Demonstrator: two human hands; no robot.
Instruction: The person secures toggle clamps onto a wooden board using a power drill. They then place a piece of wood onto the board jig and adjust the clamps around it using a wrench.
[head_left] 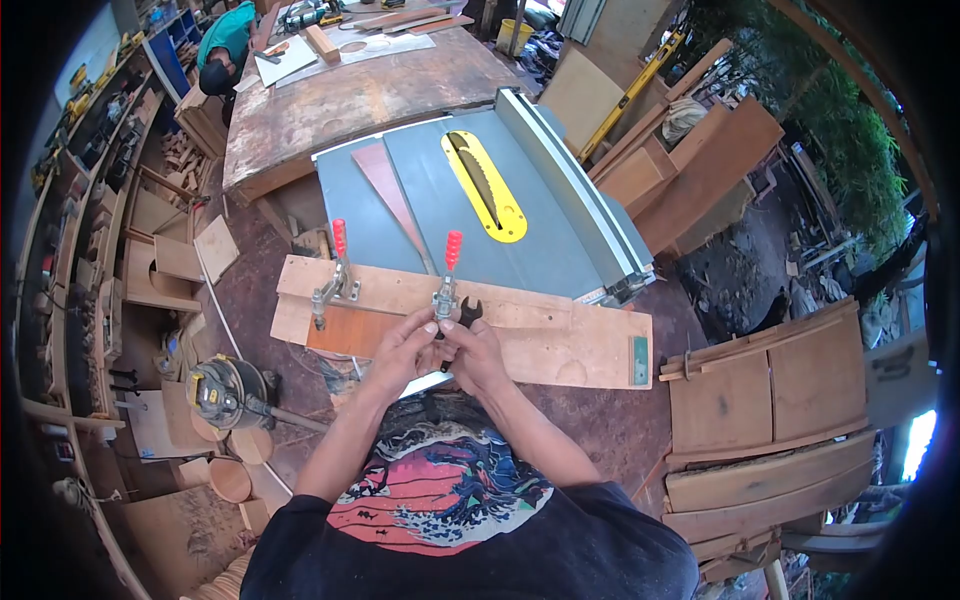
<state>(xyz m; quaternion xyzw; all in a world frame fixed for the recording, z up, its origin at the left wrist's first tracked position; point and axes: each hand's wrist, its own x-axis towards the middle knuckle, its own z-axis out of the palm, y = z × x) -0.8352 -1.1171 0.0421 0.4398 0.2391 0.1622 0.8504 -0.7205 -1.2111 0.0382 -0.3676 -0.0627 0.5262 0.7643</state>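
Observation:
A long plywood jig (pixel 590 345) lies across the near edge of the grey table saw (pixel 400 190). Two toggle clamps with red handles stand on it, a left clamp (pixel 340 275) and a right clamp (pixel 446 285). Under the left clamp is a reddish-brown board (pixel 345 330). My left hand (pixel 405 345) has its fingers closed at the base of the right clamp. Beside it, my right hand (pixel 476 352) is closed on a dark open-ended wrench (pixel 469 312), whose jaw sticks up above the fingers. The fingertips of both hands nearly meet, and they hide the clamp's lower front.
The saw's yellow insert (pixel 485 188) surrounds the blade, with a fence (pixel 575 185) to its right. A wooden workbench (pixel 370 90) stands beyond. Another person (pixel 228 45) bends at the upper left. A shop vacuum (pixel 228 392) sits at left, and wooden panels (pixel 765 400) stand at right.

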